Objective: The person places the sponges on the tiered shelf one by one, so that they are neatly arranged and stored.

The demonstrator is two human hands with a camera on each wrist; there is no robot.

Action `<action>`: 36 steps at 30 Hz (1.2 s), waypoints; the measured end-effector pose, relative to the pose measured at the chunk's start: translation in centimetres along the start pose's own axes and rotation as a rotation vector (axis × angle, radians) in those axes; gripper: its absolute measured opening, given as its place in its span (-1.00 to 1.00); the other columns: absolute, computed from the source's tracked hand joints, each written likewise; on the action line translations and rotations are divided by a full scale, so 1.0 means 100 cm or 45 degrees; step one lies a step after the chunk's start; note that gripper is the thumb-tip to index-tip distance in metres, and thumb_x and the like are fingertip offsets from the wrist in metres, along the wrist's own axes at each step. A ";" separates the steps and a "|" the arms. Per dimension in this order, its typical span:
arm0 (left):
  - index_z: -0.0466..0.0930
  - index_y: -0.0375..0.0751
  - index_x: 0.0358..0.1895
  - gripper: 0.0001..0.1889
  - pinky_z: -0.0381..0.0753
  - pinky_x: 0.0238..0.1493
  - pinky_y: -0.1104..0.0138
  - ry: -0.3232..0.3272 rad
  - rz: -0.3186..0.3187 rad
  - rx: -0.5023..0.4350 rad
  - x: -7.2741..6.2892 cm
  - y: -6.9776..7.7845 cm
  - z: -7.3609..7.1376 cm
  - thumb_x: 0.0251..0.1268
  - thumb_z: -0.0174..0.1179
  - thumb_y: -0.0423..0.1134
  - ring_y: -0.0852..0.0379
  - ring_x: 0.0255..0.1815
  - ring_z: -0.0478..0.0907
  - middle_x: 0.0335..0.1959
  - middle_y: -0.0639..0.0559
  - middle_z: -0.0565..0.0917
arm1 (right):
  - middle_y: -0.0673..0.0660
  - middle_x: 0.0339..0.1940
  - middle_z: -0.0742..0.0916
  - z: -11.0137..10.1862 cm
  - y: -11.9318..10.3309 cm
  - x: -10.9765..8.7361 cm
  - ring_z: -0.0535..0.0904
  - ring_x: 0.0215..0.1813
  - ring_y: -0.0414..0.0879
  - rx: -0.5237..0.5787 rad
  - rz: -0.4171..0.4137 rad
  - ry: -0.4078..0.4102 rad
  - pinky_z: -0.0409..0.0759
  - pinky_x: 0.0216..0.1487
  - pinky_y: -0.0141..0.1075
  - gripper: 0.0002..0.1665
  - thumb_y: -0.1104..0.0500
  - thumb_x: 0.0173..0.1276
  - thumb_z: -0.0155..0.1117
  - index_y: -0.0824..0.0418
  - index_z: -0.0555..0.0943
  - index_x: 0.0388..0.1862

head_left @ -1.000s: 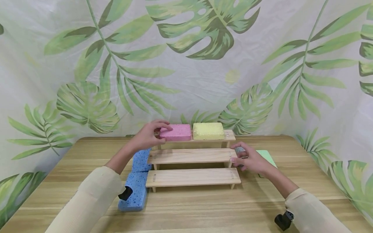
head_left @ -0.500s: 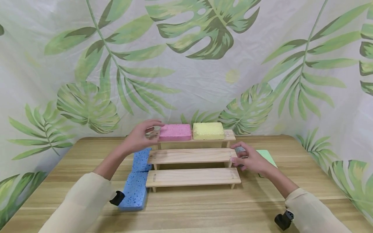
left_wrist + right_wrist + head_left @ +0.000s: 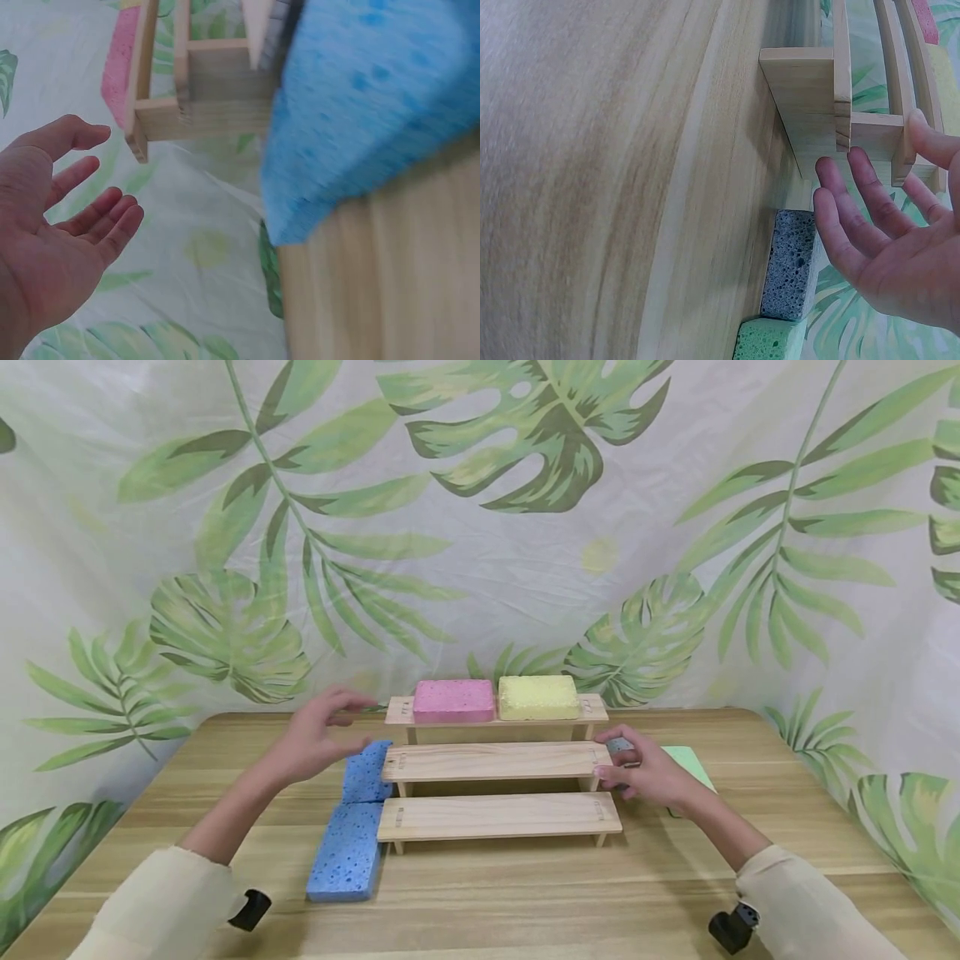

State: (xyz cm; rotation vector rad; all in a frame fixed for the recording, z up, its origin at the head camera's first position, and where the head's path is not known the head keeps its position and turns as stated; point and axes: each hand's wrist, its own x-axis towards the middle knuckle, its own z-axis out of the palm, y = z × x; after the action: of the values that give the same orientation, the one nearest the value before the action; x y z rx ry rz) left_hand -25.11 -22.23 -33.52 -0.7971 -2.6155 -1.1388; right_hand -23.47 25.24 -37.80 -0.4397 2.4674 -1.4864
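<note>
A three-tier wooden display stand (image 3: 498, 816) stands on the table. My right hand (image 3: 648, 768) is at the right end of its middle shelf, thumb at the front edge and index finger at the back edge, steadying that end in its grip; the other fingers (image 3: 840, 225) extend loosely below. My left hand (image 3: 311, 739) is in the air left of the stand, fingers loosely bent, holding nothing. On the top shelf lie a pink sponge (image 3: 453, 702) and a yellow sponge (image 3: 538, 697) side by side. The middle and bottom shelves are bare.
Two blue sponges (image 3: 345, 852) lie end to end along the stand's left side. A grey sponge (image 3: 789, 262) and a green sponge (image 3: 769, 340) lie at its right, partly behind my right hand in the head view. A leaf-print cloth (image 3: 480, 568) hangs behind the table (image 3: 487, 910).
My left hand has let go of the pink sponge and drawn back to the left, away from the top shelf. The right hand has stayed at the middle shelf's end.
</note>
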 end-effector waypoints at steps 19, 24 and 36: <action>0.70 -0.38 0.05 -0.74 0.42 0.26 -0.32 -0.248 0.009 0.252 -0.035 -0.049 0.014 0.32 0.29 -0.47 -0.49 0.32 0.46 0.26 -0.42 0.58 | 0.26 -0.18 0.75 0.000 0.002 0.001 0.75 -0.06 0.15 -0.003 0.003 0.004 0.69 -0.20 0.03 -0.38 0.20 0.52 0.33 0.33 0.30 0.41; 0.69 -0.42 0.09 -0.70 0.40 0.28 -0.32 -0.278 -0.008 0.238 -0.037 -0.052 0.014 0.32 0.20 -0.53 -0.49 0.33 0.45 0.27 -0.43 0.58 | 0.27 -0.18 0.75 0.000 0.000 0.001 0.75 -0.07 0.15 -0.004 0.001 0.003 0.69 -0.20 0.01 -0.38 0.20 0.52 0.33 0.34 0.30 0.41; 0.74 -0.43 0.02 -0.74 0.48 0.24 -0.26 -0.379 -0.016 0.355 -0.036 -0.056 0.015 0.33 0.21 -0.49 -0.48 0.29 0.49 0.21 -0.41 0.63 | 0.32 -0.16 0.75 0.000 0.000 0.000 0.74 -0.08 0.16 0.016 0.009 0.002 0.69 -0.22 -0.01 -0.38 0.22 0.51 0.33 0.35 0.30 0.41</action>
State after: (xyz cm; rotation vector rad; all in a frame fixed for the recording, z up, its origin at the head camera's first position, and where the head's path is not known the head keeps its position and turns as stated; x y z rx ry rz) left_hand -25.07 -25.77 -39.37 -0.9503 -2.9327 -0.6764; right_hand -23.50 25.24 -37.85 -0.4273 2.4571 -1.4991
